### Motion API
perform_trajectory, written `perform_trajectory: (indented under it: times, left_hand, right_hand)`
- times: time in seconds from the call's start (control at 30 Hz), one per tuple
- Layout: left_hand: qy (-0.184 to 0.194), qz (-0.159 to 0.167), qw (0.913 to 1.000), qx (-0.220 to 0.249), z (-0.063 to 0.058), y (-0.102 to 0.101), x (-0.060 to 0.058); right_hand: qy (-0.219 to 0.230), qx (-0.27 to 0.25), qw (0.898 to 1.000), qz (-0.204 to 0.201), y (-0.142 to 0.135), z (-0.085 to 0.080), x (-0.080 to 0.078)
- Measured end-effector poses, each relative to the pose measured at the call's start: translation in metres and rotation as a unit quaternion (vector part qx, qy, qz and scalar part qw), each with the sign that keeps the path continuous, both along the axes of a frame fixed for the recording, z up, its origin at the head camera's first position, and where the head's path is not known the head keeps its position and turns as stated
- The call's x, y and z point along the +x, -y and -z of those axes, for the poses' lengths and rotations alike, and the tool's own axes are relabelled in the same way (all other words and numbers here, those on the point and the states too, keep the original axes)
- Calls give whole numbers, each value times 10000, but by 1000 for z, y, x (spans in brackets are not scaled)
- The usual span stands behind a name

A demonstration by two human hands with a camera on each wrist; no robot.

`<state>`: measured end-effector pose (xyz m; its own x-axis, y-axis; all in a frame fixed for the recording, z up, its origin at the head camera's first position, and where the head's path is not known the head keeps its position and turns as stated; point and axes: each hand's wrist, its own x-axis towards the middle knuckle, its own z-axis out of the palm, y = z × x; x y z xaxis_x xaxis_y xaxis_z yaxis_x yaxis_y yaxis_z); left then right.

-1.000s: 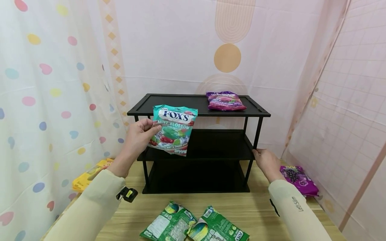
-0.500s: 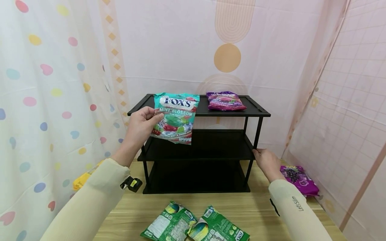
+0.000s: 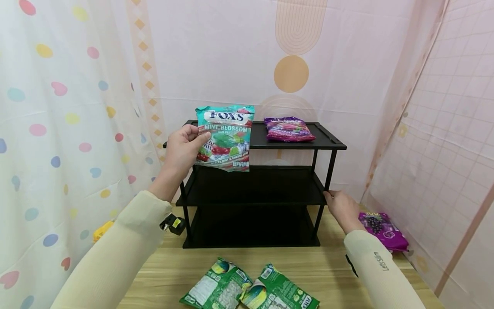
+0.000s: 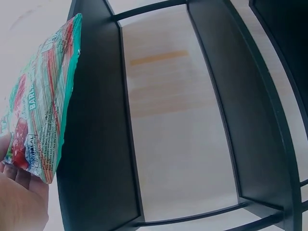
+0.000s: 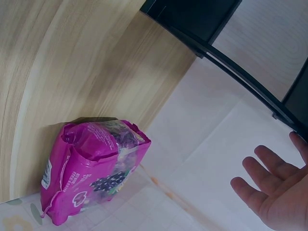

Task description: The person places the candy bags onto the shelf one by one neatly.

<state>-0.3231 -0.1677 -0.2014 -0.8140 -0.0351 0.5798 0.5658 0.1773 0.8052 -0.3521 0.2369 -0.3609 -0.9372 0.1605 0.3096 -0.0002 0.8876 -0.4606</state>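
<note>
In the head view my left hand (image 3: 183, 148) pinches a teal Fox's Mint Blossom candy bag (image 3: 224, 141) by its left edge, thumb in front. The bag hangs upright before the top tier of a black three-tier shelf rack (image 3: 251, 202). In the left wrist view, the same candy bag (image 4: 43, 101) appears side-on beside the rack. My right hand (image 3: 342, 209) grips the rack's right side at the middle tier; its thumb is out of sight in the right wrist view, where the other fingers (image 5: 274, 166) extend loosely. A purple candy bag (image 3: 288, 129) lies on the top tier, towards the right.
Two green candy bags (image 3: 218, 285) (image 3: 279, 289) lie on the wooden table (image 3: 154, 274) in front of the rack. A purple bag with a grape picture (image 3: 383, 231) rests at the right by the curtain. Yellow packaging (image 3: 102, 231) shows partly behind the left sleeve.
My left hand has raised the teal candy bag from in front of the middle tier to the top tier's height. The right hand stays at the rack's side.
</note>
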Motion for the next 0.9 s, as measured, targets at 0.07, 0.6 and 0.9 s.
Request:
perform_trajectory:
  times: [0.07,0.6,0.9]
  left_hand:
    - [31,-18,10000,93,-3,-1,-1]
    - [349,-462,9979,283,-23,-10,-19]
    - [424,-1320,9891,-490,-31,-14,-30]
  right_hand:
    - [8,-4,10000,-11,0,0,0]
    - [-16,-13,10000,-29,-1,1,0]
    - [-13,-26,10000,-67,-1,2,0]
